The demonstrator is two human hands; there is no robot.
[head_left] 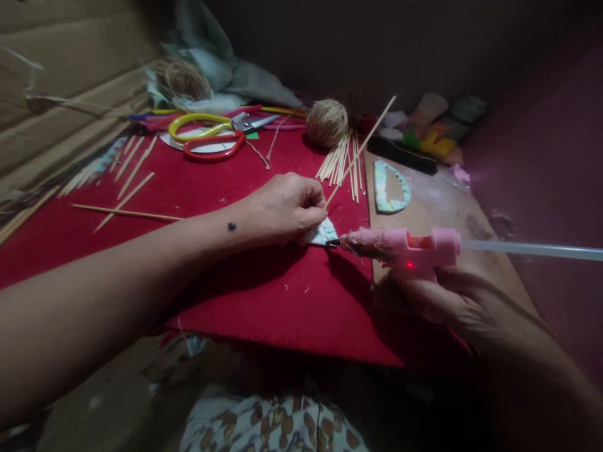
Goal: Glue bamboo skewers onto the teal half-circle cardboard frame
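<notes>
Head view: our left hand (pixel 282 207) pinched stick (pixel 360 150) onto paper piece (pixel 324 233); right hand (pixel 438 295) gripped pink glue gun (pixel 405 248), nozzle touching paper.

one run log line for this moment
left hand: pins paper piece, skewer | right hand: holds glue gun, nozzle at paper | red mat

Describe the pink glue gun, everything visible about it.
The glue gun is small, pink plastic by the look of it, with a red light glowing on its side. A pale translucent glue stick juts from its back toward the right. It lies roughly level, held from below by the right hand. Its dark, residue-crusted nozzle points left and meets a small white piece that the left hand pins on the red mat.
</notes>
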